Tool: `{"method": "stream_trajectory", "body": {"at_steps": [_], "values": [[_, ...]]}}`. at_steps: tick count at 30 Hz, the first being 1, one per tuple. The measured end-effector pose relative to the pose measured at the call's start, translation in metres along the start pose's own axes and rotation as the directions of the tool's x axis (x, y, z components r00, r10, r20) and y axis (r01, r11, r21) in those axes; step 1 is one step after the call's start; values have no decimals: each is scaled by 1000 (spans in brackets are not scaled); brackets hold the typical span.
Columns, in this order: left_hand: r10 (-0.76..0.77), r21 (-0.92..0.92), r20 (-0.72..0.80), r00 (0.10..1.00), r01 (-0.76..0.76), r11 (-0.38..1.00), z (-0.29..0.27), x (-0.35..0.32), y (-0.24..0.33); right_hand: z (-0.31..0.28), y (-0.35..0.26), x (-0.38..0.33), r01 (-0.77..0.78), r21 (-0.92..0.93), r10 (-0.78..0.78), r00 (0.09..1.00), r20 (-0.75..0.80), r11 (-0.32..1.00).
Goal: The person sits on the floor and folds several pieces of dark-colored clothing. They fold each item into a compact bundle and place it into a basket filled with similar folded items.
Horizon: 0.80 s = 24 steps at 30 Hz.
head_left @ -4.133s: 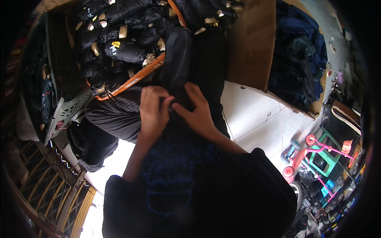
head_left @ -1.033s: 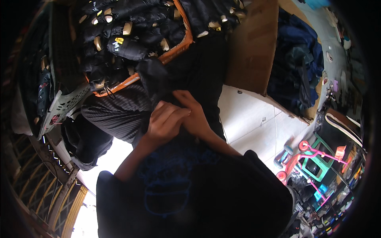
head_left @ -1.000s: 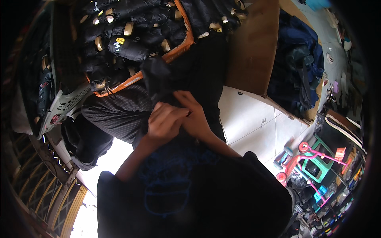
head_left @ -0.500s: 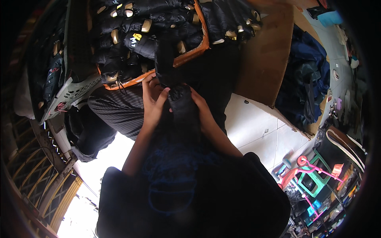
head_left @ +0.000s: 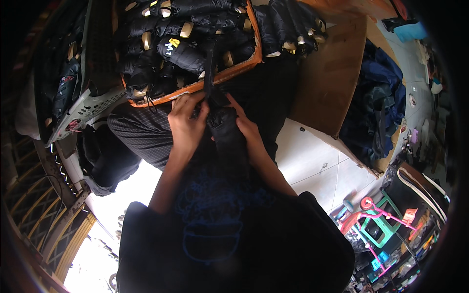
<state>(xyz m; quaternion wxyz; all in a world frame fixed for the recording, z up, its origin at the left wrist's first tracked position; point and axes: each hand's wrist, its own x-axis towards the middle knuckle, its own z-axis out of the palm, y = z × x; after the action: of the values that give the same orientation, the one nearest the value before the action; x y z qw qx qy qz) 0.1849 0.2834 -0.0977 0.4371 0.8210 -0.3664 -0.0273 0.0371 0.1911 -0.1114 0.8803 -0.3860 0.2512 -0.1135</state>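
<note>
A dark shirt [head_left: 234,263] fills the lower middle, with a blue outline drawing [head_left: 212,239] on its chest, curved at the bottom like a bowl. At the upper right stands a brown carton [head_left: 337,78], dark blue cloth [head_left: 378,97] heaped in it. Across the top, a tub [head_left: 233,73] with an orange rim is packed with black rolls, many with tan or whitish ends. A gate [head_left: 53,210] with yellow slats stands at the lower left; above it, a pale crate [head_left: 80,117] with a pierced wall tilts beside the tub. A striped trouser leg [head_left: 141,132] lies below the rim. At the lower right, a pink toy [head_left: 364,215] lies against a green stool [head_left: 388,232].

Near the middle, in front of the tub, a black bundle [head_left: 227,134] is between the two hands. The right hand [head_left: 247,128] grasps its right side, thumb and fingers along it. The left hand [head_left: 185,117] has its fingers bent at a black strip [head_left: 210,66] that rises over the rim; whether they pinch it cannot be told.

One roll [head_left: 188,56] in the tub bears white lettering [head_left: 169,50] and a small yellow tag [head_left: 174,42], its print too small to read.
</note>
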Motion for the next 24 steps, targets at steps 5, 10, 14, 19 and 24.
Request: {"method": "stream_trajectory", "body": {"at_steps": [5, 10, 14, 19, 24], "values": [[107, -89, 118, 987, -97, 991, -19, 11, 17, 5, -10, -2, 74, -63, -76, 997, -28, 995], [97, -189, 135, 986, -71, 979, -17, 2, 20, 7, -6, -8, 29, 65, -21, 992, -128, 997], [57, -172, 137, 989, -33, 984, -15, -9, 28, 6, -3, -15, 24, 32, -18, 979, -202, 999], [145, -95, 80, 986, -137, 986, -7, -20, 38, 9, -4, -19, 130, -340, -234, 929, -285, 931], [226, -125, 18, 974, -222, 967, 1, -29, 36, 10, -8, -25, 135, -549, -340, 895, -290, 825]]}}
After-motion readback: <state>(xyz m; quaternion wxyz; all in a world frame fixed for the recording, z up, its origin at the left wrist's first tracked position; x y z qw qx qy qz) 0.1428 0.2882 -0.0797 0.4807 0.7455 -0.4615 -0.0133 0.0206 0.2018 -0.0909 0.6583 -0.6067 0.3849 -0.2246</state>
